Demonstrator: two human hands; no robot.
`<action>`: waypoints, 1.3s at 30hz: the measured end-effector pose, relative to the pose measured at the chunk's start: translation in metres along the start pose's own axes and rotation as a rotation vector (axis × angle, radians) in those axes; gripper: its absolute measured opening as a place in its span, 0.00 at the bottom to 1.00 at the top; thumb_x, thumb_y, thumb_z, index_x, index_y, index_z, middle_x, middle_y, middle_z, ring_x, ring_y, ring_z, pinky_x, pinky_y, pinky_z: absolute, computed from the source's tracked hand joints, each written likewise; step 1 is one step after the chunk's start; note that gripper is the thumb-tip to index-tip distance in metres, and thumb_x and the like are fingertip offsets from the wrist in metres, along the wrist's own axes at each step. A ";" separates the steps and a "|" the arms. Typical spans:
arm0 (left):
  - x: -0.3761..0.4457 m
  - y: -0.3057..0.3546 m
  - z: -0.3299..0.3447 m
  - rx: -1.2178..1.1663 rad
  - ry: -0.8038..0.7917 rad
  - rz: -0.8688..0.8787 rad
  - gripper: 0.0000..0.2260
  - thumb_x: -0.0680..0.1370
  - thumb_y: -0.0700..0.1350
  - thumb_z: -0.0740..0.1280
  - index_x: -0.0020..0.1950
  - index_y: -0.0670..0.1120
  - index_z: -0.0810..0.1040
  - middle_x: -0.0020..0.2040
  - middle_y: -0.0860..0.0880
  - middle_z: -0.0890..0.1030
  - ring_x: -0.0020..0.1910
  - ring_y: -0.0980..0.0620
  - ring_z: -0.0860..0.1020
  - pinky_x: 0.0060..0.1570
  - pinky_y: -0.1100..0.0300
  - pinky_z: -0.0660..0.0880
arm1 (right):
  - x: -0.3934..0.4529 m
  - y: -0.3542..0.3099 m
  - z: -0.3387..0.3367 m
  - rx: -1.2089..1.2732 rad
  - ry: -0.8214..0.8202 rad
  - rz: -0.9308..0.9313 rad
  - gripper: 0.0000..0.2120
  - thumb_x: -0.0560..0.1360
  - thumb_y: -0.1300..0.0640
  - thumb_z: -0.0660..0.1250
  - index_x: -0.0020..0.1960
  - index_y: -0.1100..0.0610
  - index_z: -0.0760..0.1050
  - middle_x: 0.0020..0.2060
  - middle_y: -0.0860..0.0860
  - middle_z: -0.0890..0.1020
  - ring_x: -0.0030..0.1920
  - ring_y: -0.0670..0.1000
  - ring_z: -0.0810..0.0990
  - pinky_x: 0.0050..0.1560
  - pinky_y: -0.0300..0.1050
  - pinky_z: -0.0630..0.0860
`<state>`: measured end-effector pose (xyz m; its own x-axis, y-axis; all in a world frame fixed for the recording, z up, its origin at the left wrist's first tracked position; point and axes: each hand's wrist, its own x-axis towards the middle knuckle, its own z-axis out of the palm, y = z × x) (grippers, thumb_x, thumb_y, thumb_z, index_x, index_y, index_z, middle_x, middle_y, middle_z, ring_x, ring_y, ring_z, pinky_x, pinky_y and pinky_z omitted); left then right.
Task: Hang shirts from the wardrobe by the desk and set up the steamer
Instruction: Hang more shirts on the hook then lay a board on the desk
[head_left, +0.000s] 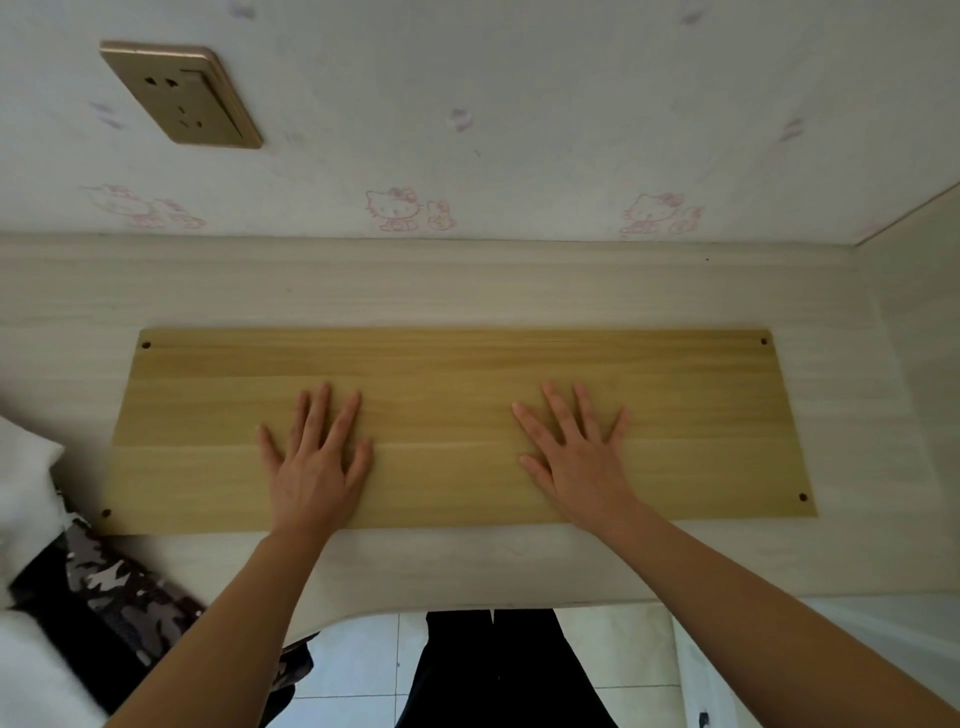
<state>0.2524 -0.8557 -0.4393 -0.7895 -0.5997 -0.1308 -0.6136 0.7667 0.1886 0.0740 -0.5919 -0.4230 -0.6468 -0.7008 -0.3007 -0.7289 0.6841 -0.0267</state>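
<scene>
Head view: camouflage cloth (122, 587) cut off at left.

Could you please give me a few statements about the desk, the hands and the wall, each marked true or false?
1. Both hands lie flat on the wooden board. True: the left hand and the right hand rest on it with fingers spread.
2. The board leans against the wall. False: it lies flat on the desk.
3. A gold-coloured socket is on the wall at upper left. True.
4. A plug sits in the socket. False: nothing is plugged in.
</scene>
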 end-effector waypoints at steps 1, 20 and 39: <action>0.002 -0.002 0.000 0.003 0.005 -0.004 0.27 0.78 0.62 0.48 0.77 0.60 0.56 0.79 0.52 0.55 0.78 0.50 0.51 0.71 0.34 0.48 | 0.003 -0.002 0.000 -0.006 0.007 -0.004 0.29 0.78 0.35 0.44 0.77 0.39 0.48 0.78 0.52 0.50 0.76 0.64 0.48 0.62 0.81 0.52; 0.016 -0.015 0.002 -0.007 0.016 -0.014 0.27 0.79 0.60 0.47 0.78 0.58 0.55 0.79 0.51 0.55 0.78 0.50 0.49 0.72 0.35 0.47 | 0.026 -0.015 -0.006 -0.010 0.002 0.021 0.29 0.77 0.35 0.44 0.77 0.40 0.48 0.78 0.51 0.49 0.77 0.62 0.48 0.65 0.78 0.51; 0.005 -0.008 -0.008 -0.061 -0.012 -0.007 0.24 0.81 0.52 0.58 0.77 0.52 0.61 0.79 0.50 0.57 0.78 0.47 0.51 0.73 0.39 0.47 | -0.051 -0.030 -0.011 0.299 -0.050 0.192 0.28 0.82 0.47 0.50 0.78 0.56 0.47 0.78 0.52 0.50 0.78 0.55 0.45 0.76 0.56 0.48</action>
<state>0.2534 -0.8672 -0.4337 -0.7855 -0.6019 -0.1437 -0.6175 0.7471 0.2461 0.1268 -0.5787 -0.3967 -0.7483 -0.5483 -0.3733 -0.4927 0.8363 -0.2406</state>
